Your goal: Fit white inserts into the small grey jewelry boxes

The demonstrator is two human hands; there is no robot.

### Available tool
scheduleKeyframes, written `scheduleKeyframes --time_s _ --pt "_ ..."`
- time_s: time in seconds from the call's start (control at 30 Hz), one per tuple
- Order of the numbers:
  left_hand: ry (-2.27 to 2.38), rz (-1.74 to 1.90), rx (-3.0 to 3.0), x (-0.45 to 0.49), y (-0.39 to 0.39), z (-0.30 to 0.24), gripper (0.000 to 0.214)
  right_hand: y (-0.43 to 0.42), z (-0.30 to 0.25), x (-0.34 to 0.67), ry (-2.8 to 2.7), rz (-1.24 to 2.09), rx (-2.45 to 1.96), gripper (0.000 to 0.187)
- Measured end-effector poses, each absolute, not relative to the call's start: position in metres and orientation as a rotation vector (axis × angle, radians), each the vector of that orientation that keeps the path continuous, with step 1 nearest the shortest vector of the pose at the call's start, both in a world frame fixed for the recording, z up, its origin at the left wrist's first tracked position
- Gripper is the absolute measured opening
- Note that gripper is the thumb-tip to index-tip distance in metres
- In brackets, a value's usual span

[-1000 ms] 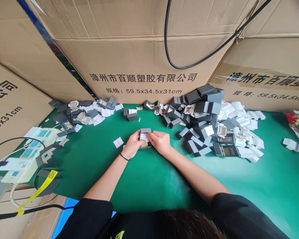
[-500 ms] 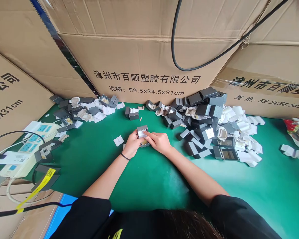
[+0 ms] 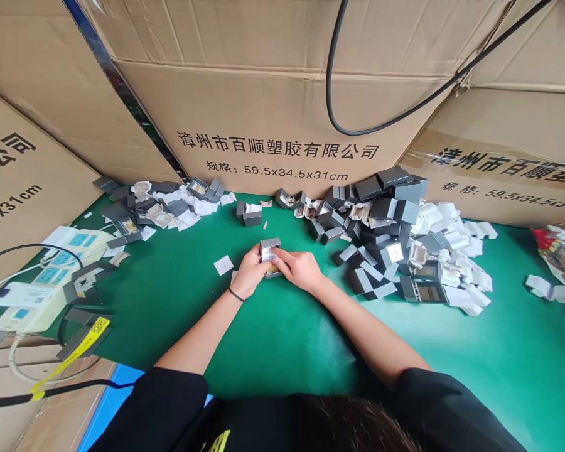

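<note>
A small dark grey hinged box [image 3: 270, 243] stands open above the middle of the green table, white lining showing inside its raised lid. My left hand [image 3: 250, 272] is closed round the left side of this box. From the right, my right hand [image 3: 301, 269] reaches in with index finger and thumb at the white lining; its other fingers are curled. My fingers hide part of the box's lower half, where a yellowish patch shows. Left of the hands lies a square white card [image 3: 224, 265]. Another grey box [image 3: 250, 214] sits open just beyond them.
A heap of grey boxes [image 3: 381, 213] and white paper liners [image 3: 452, 251] fills the right back. A smaller pile [image 3: 164, 207] lies back left. At the left edge are a power strip [image 3: 51, 276] and cables. Large cartons [image 3: 273, 100] wall the far side; a black cable [image 3: 329, 75] hangs down.
Both hands stay at the same spot on the box. The white lining inside the lid shows more plainly now under my right fingers. The view has shifted very slightly.
</note>
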State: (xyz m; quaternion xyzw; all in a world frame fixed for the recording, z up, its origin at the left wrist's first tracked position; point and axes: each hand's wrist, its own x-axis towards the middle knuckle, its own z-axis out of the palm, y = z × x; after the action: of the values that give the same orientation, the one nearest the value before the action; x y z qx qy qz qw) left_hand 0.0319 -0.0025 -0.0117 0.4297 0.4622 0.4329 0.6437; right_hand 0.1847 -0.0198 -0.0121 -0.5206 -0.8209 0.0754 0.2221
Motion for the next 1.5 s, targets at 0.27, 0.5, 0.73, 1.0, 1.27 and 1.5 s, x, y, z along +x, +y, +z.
scheduleKeyframes --time_s 0.27,0.5,0.73,1.0,1.27,1.5 --pt "1.061 1.009 0.955 0.032 -0.001 -0.017 0.044 -0.02 -0.014 0.185 -2.287 0.172 -1.416 0.036" --pt "1.028 1.071 0.911 0.035 -0.006 -0.007 0.044 -0.022 -0.014 0.187 -2.246 0.078 -1.2 0.043" --pt "1.004 1.002 0.854 0.033 -0.006 0.001 0.05 -0.018 -0.016 0.189 -2.369 0.208 -1.224 0.048" --pt "0.936 0.953 0.678 0.026 -0.001 0.005 0.038 -0.018 -0.019 0.189 -2.431 0.285 -1.257 0.055" --pt "1.043 1.015 0.652 0.033 -0.005 0.007 0.026 -0.018 -0.016 0.188 -2.46 0.351 -1.223 0.054" --pt "1.073 1.032 0.675 0.034 -0.005 0.003 0.023 -0.021 -0.013 0.186 -2.449 0.332 -1.216 0.054"
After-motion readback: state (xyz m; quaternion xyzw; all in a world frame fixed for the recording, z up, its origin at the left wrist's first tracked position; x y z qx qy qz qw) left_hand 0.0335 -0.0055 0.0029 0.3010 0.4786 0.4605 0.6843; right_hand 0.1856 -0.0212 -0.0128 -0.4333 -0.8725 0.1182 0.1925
